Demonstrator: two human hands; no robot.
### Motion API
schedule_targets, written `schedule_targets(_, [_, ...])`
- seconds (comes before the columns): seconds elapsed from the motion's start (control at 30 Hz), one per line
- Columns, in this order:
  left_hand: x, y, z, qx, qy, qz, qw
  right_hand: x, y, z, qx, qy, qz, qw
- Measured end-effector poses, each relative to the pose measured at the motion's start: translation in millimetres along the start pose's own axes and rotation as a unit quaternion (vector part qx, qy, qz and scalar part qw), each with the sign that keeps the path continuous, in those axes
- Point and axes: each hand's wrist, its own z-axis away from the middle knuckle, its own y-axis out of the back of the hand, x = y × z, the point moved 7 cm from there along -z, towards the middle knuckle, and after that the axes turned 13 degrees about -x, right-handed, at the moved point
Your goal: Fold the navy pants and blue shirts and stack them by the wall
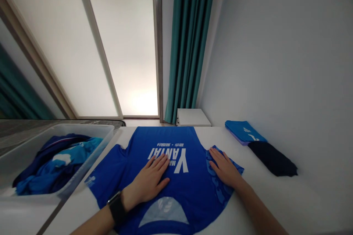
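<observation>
A blue T-shirt with white lettering lies spread on the white table, its collar towards me and its lower end at the far table edge. Flat on the chest, over part of the print, rests my left hand, fingers stretched out; a dark watch is on that wrist. My right hand lies with straight fingers on the sleeve at the right, which has a lighter blue pattern. Neither hand grips the cloth. The other sleeve fans out to the left.
A translucent plastic bin with crumpled blue and navy clothes stands on the left. Folded blue clothes and a folded black garment lie at the right by the wall. Beyond the table are a white cabinet and a green curtain.
</observation>
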Motion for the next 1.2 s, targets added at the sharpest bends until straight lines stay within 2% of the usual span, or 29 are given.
schedule_targets(0.07, [-15, -3.5, 7, 0.006, 0.024, 0.005, 1.0, 3, -3, -2, 0.015, 0.005, 0.001, 1.0])
schedule_targets(0.13, [-21, -6.9, 10, 0.014, 0.031, 0.009, 0.999, 5, -6, -3, 0.024, 0.011, 0.003, 1.0])
schedule_targets(0.3, [-17, -8.3, 11, 0.022, 0.031, 0.017, 0.999, 11, -9, -6, 0.025, 0.01, -0.01, 1.0])
schedule_targets(0.47, [-14, -5.6, 12, -0.008, 0.044, 0.033, 0.998, 9, 9, -2, 0.084, 0.016, -0.035, 0.996])
schedule_targets(0.57, [-14, -4.1, 13, 0.002, 0.042, 0.036, 0.998, -28, 18, 2, 0.081, 0.046, -0.037, 0.995])
schedule_targets(0.73, [-15, -5.9, 12, 0.029, 0.035, 0.032, 0.998, -141, 24, 7, 0.022, 0.169, -0.037, 0.985])
schedule_targets(0.83, [-15, -8.5, 12, 0.026, 0.038, 0.025, 0.999, -185, 26, 5, 0.003, 0.202, -0.04, 0.979])
schedule_targets(0.97, [-15, -9.2, 12, 0.025, 0.04, 0.017, 0.999, -197, 14, -3, -0.049, 0.198, -0.044, 0.978])
schedule_targets(1.2, [-9, -8.3, 12, 0.036, 0.042, 0.006, 0.998, -193, 4, -1, -0.066, 0.198, -0.043, 0.977])
